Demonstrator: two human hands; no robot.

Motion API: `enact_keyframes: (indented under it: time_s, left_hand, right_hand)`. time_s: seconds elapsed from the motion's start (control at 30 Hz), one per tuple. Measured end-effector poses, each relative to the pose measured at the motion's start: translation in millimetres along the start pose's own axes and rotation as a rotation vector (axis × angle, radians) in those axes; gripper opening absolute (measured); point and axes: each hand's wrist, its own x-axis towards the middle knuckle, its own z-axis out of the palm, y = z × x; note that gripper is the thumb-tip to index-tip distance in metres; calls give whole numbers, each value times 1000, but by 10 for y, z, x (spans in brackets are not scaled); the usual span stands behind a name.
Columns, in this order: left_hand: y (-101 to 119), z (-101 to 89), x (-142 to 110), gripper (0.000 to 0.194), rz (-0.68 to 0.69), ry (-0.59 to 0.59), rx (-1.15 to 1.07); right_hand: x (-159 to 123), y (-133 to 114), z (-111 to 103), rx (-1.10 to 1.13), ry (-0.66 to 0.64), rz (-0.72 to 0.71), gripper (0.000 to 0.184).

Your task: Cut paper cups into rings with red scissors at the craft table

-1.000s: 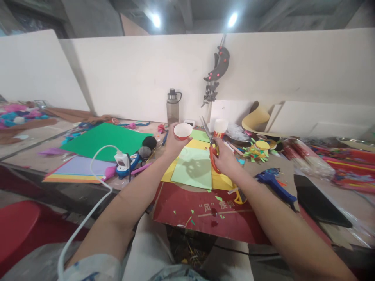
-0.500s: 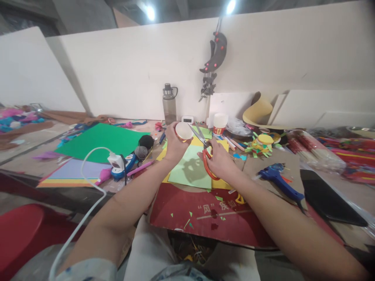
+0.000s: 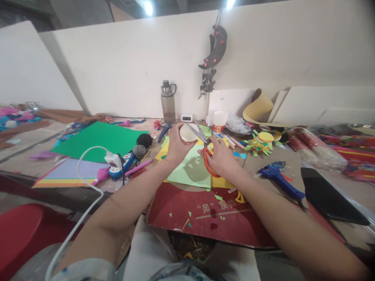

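My left hand is closed around a paper cup, whose pale round opening or base faces me. In my right hand are scissors with orange-red handles. Their blades are spread, and the tips reach the cup's right edge; whether they cut into it I cannot tell. Below both hands lies a light green sheet over yellow paper. Another paper cup, white with a red band, stands upright behind my right hand.
A blue glue gun and a black flat slab lie at right. Green paper, a power socket with a white cable, and black yarn are at left. A water bottle stands behind. Paper scraps litter the red board.
The cup has turned slightly in my left hand and sits a little lower and to the right. The scissors stay spread beside it. My view has shifted slightly.
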Motion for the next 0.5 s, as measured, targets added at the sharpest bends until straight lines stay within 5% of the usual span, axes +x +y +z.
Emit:
enact_keyframes:
  time_s: [0.5]
  left_hand:
    - [123,-81,120,48,-602,-126,-996]
  right_hand:
    - [98,119,8,349,48,-81,48]
